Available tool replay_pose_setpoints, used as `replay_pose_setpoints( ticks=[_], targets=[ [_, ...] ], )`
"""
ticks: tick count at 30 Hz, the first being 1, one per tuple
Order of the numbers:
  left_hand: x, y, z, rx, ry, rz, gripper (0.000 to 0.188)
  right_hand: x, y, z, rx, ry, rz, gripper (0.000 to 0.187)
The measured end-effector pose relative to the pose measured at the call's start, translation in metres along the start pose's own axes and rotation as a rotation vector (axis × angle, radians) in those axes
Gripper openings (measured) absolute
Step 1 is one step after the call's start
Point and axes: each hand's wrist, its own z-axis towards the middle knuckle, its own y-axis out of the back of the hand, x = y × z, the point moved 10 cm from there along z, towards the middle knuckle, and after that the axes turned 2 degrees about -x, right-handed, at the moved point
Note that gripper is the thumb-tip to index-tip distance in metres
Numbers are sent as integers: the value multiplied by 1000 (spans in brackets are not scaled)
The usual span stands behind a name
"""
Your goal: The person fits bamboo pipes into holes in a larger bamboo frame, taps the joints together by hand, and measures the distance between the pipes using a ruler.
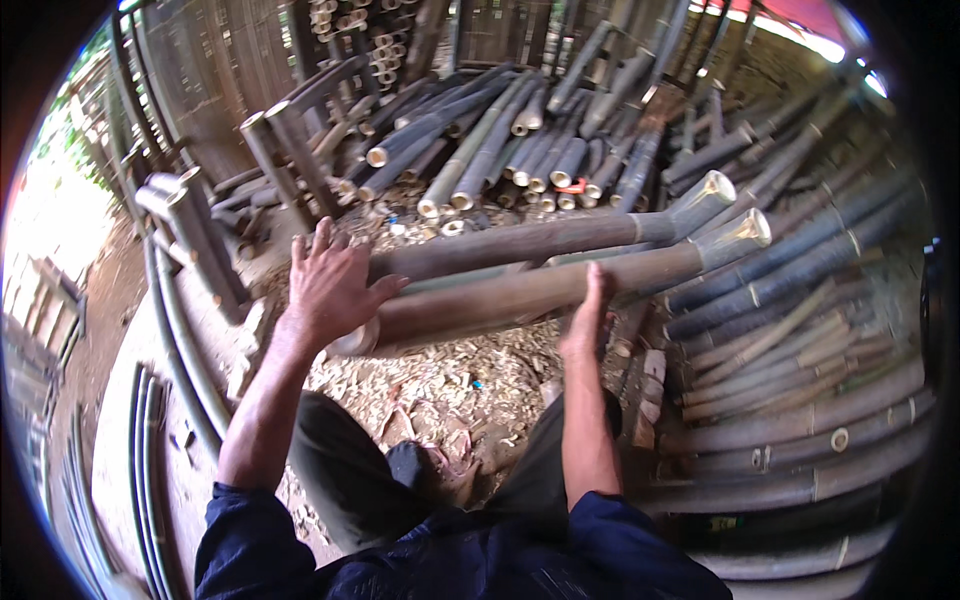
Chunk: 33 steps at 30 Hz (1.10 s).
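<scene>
Two thick brown bamboo poles lie side by side across my front, the far bamboo pole [510,243] and the near bamboo pole [500,298]. Both slant up to the right and have pale, flared right ends. At their left ends is my left hand [335,280], palm down and fingers spread, the thumb over the far pole. My right hand [583,320] is against the front side of the near pole with its thumb up; its other fingers are hidden and slightly blurred. A thinner greenish bamboo piece [470,278] shows between the poles.
Cut bamboo tubes [490,150] are heaped at the back. More bamboo poles [800,260] are stacked along the right. Pale shavings [430,380] cover the ground between my legs. A wooden post frame [200,240] stands at the left, near long thin poles [150,470].
</scene>
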Motion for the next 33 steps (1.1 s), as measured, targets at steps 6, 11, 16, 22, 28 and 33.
replay_pose_setpoints(
  ticks=[6,11,16,22,28,33],
  targets=[
    [-126,-31,86,86,-510,-511,70,-12,25,-3,-24,-62,369,73],
    [-197,-106,129,378,-516,-447,74,1,2,-24,29,-59,394,70],
    [-223,-101,130,288,-438,-244,76,10,26,-8,-28,4,440,59],
    [-193,-65,182,22,-234,-43,55,-3,32,-6,-31,-125,570,41],
    [-183,-60,217,-67,-297,-27,45,13,16,-20,91,-207,579,34],
    [-177,-64,240,-104,-334,-23,38,11,33,-23,-173,-201,593,39]
  ],
)
